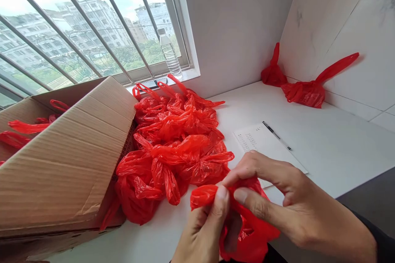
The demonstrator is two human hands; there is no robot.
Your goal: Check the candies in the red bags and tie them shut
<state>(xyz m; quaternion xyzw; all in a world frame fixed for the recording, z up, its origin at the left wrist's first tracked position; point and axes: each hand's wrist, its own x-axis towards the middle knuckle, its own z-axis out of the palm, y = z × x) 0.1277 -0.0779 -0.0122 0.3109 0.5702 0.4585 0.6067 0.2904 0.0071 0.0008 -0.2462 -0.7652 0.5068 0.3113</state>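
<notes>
A red plastic bag [256,234] hangs between my two hands over the front of the white table. My left hand [205,226] pinches one gathered handle of it, the thumb pressed on top. My right hand [277,197] is closed on the bag's top just beside, with thumb and forefinger pinching the plastic. Some reddish printing shows on the bag's side; what lies inside it is hidden. Beyond my hands lies a pile of tied red plastic bags [175,139], its near edge close to my left fingers.
An open cardboard box [77,144] with red bags inside stands at the left. Paper [256,144] and a pen [277,135] lie right of the pile. Two more red bags [305,92] rest against the back wall. A water bottle [170,55] stands on the windowsill.
</notes>
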